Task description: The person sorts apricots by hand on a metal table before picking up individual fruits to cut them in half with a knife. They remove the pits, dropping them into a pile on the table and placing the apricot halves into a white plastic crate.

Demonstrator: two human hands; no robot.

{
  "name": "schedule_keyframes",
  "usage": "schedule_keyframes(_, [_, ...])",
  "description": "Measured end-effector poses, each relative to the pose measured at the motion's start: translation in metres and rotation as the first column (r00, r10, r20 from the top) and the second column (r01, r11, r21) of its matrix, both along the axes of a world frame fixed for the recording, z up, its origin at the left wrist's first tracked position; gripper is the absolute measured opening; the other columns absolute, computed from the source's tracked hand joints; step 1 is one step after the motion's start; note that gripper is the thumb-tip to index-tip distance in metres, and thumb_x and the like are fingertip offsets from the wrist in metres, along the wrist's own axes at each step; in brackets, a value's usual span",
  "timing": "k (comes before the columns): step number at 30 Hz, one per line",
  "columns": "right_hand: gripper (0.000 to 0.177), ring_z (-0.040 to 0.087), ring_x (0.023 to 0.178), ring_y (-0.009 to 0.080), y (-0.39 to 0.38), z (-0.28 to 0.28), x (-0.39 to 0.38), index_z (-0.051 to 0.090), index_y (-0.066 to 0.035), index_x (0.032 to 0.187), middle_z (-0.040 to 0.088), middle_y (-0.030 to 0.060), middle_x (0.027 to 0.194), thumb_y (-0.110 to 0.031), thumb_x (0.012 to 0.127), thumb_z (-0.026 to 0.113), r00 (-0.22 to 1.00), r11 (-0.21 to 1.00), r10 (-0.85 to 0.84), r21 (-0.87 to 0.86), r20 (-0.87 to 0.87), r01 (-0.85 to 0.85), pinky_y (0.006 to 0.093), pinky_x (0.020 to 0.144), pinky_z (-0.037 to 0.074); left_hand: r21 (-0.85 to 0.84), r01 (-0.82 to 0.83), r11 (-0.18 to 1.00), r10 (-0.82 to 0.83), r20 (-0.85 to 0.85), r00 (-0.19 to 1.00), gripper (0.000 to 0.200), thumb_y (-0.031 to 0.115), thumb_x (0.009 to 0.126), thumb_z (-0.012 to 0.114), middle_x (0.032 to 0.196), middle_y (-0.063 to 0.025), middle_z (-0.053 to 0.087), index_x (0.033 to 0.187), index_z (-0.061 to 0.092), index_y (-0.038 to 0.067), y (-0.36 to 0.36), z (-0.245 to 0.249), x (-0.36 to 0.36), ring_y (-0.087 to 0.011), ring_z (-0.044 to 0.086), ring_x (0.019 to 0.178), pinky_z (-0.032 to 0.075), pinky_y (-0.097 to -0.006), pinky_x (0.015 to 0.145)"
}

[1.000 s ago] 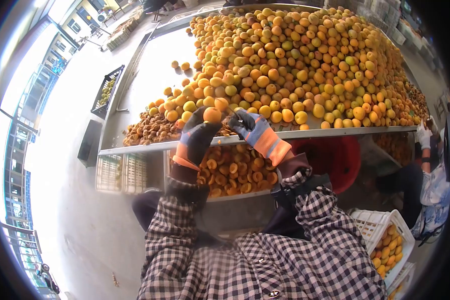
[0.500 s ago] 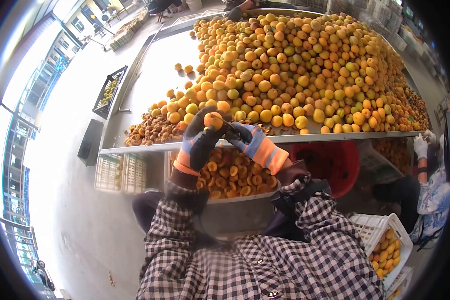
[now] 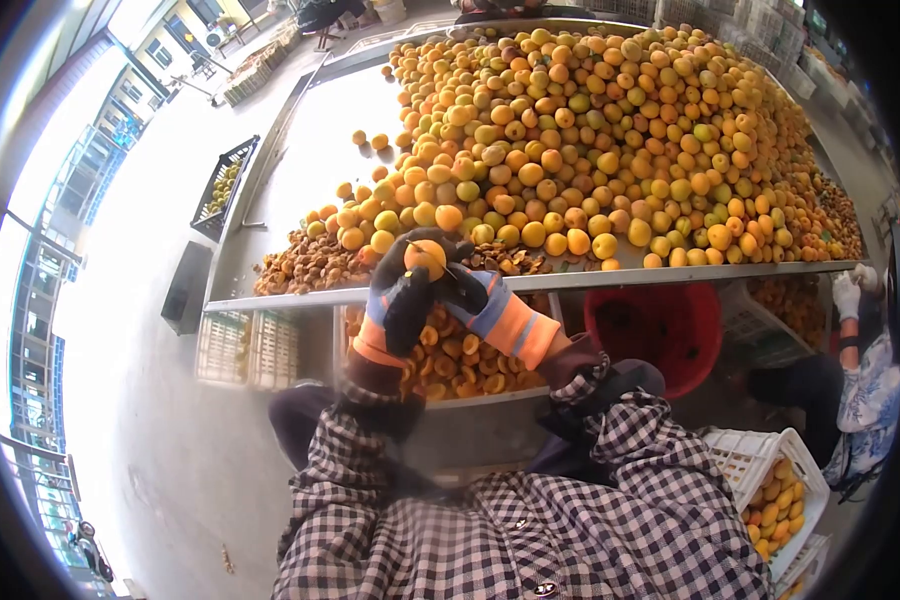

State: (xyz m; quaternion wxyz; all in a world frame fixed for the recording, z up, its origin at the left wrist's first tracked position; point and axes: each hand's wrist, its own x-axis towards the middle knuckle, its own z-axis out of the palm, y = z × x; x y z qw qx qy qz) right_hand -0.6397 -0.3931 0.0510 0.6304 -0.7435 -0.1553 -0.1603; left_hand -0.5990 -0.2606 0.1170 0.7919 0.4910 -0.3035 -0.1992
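An orange apricot (image 3: 425,259) is held in my left hand (image 3: 398,290), which wears a dark and orange glove. Close against the fruit's right side is my right hand (image 3: 470,296), gloved alike, its fingers closed around a thin tool that is mostly hidden. Both hands are over the near edge of the metal table (image 3: 670,272). Beyond them lies a large heap of apricots (image 3: 570,150), with brown pits (image 3: 315,262) to the left. Below my hands, a crate holds halved apricots (image 3: 460,365).
A red tub (image 3: 705,345) stands under the table at right. White crates (image 3: 270,345) are at lower left, and another crate (image 3: 815,475) with fruit is at lower right. A co-worker's gloved hand (image 3: 847,295) shows at the far right.
Both hands have come slightly lower and closer together. The apricot in my left hand is turned, and my right hand has moved in nearer to it.
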Motion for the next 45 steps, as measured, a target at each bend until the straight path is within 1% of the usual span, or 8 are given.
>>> schedule_keyframes(12, [0.022, 0.061, 0.093, 0.0396, -0.006, 0.028, -0.020, 0.054, -0.003, 0.108, 0.063, 0.0227, 0.099, -0.013, 0.089, 0.061, 0.979, 0.956, -0.204, -0.218, -0.002, 0.199, 0.0405, 0.072, 0.050, 0.234, -0.276, 0.932, 0.219, 0.243, 0.945, 0.049, 0.040, 0.093, 0.055, 0.106, -0.0097, 0.064, 0.118, 0.057, -0.002, 0.009, -0.015, 0.010, -0.0150, 0.059, 0.094, 0.047, -0.0303, 0.085])
schedule_keyframes(14, [0.021, 0.060, 0.092, 0.0397, 0.007, 0.022, -0.017, 0.054, -0.005, 0.108, 0.063, 0.0218, 0.097, -0.013, 0.089, 0.058, 0.979, 0.971, -0.199, -0.125, 0.044, 0.203, 0.0421, 0.071, 0.050, -0.102, -0.020, 0.995, -0.023, -0.403, 0.915, 0.056, 0.050, 0.095, 0.049, 0.107, -0.0120, 0.064, 0.119, 0.056, 0.000, -0.006, -0.013, 0.000, -0.0161, 0.060, 0.087, 0.049, -0.0314, 0.081])
schedule_keyframes(16, [0.020, 0.061, 0.090, 0.0395, 0.009, 0.019, -0.013, 0.054, -0.005, 0.108, 0.062, 0.0212, 0.094, -0.013, 0.090, 0.057, 0.980, 0.965, -0.198, -0.180, -0.012, 0.193, 0.0425, 0.071, 0.050, -0.185, -0.040, 0.982, -0.055, -0.484, 0.873, 0.059, 0.054, 0.095, 0.045, 0.109, -0.0143, 0.064, 0.118, 0.056, 0.000, -0.011, -0.017, 0.000, -0.0178, 0.060, 0.083, 0.050, -0.0318, 0.076])
schedule_keyframes(28, [0.021, 0.061, 0.083, 0.0404, -0.001, 0.019, -0.017, 0.052, -0.006, 0.104, 0.063, 0.0187, 0.085, -0.013, 0.086, 0.061, 0.956, 0.933, -0.226, -0.241, 0.187, 0.267, 0.0440, 0.067, 0.048, 0.229, -0.339, 0.912, 0.222, 0.420, 0.880, 0.053, 0.036, 0.087, 0.066, 0.103, -0.0105, 0.064, 0.120, 0.056, -0.004, 0.002, 0.000, 0.019, -0.0160, 0.061, 0.090, 0.051, -0.0301, 0.080])
schedule_keyframes(30, [0.020, 0.060, 0.083, 0.0411, 0.005, 0.012, -0.011, 0.052, -0.007, 0.102, 0.062, 0.0191, 0.084, -0.014, 0.086, 0.061, 0.958, 0.953, -0.265, -0.122, 0.109, 0.278, 0.0446, 0.066, 0.048, 0.036, -0.094, 0.995, 0.101, -0.337, 0.936, 0.051, 0.044, 0.092, 0.058, 0.091, -0.0105, 0.065, 0.112, 0.059, -0.003, -0.011, -0.007, 0.002, -0.0174, 0.061, 0.079, 0.050, -0.0303, 0.071])
schedule_keyframes(34, [0.020, 0.060, 0.082, 0.0410, -0.008, 0.007, -0.005, 0.052, -0.007, 0.102, 0.062, 0.0192, 0.084, -0.015, 0.087, 0.060, 0.948, 0.934, -0.313, -0.161, 0.067, 0.319, 0.0450, 0.066, 0.049, -0.137, -0.091, 0.986, -0.012, -0.608, 0.793, 0.054, 0.050, 0.094, 0.050, 0.083, -0.0087, 0.063, 0.111, 0.059, -0.001, -0.034, -0.007, -0.012, -0.0179, 0.059, 0.070, 0.048, -0.0291, 0.064])
schedule_keyframes(42, [0.018, 0.061, 0.083, 0.0409, -0.005, 0.016, -0.011, 0.052, -0.005, 0.101, 0.061, 0.0199, 0.085, -0.019, 0.090, 0.056, 0.961, 0.931, -0.259, -0.238, 0.100, 0.276, 0.0445, 0.066, 0.049, 0.351, -0.357, 0.865, 0.271, 0.271, 0.924, 0.038, 0.029, 0.091, 0.061, 0.098, -0.0081, 0.065, 0.113, 0.059, -0.002, -0.002, 0.000, 0.011, -0.0154, 0.060, 0.091, 0.048, -0.0288, 0.084])
schedule_keyframes(45, [0.016, 0.060, 0.084, 0.0408, 0.005, 0.004, -0.005, 0.054, -0.004, 0.098, 0.062, 0.0194, 0.086, -0.017, 0.089, 0.056, 0.964, 0.916, -0.267, -0.306, 0.012, 0.258, 0.0429, 0.067, 0.049, 0.094, -0.207, 0.974, 0.223, -0.225, 0.948, 0.047, 0.048, 0.092, 0.055, 0.069, -0.0057, 0.059, 0.089, 0.058, 0.002, -0.024, -0.014, 0.003, -0.0151, 0.057, 0.062, 0.046, -0.0263, 0.057])
